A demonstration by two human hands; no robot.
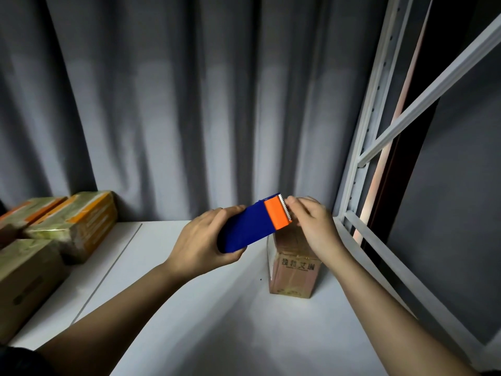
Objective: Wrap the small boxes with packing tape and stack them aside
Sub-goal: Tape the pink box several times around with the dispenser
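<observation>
Two hands are working above a box (294, 270) standing on the table (206, 308). Left hand (202, 244) is gripping the blue tape cutter (250, 226). Right hand (314, 223) is pinching at its toothed end. Wrapped boxes (73, 223) are sitting far left.

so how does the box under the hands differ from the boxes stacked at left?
The upright box stands on end on the white table, alone near the window frame; the stacked boxes lie flat, piled together at the left edge. The upright box is plain brown with dark printed characters; some stacked boxes show orange panels under a glossy wrap. Both are small cardboard cartons on the same table.
</observation>
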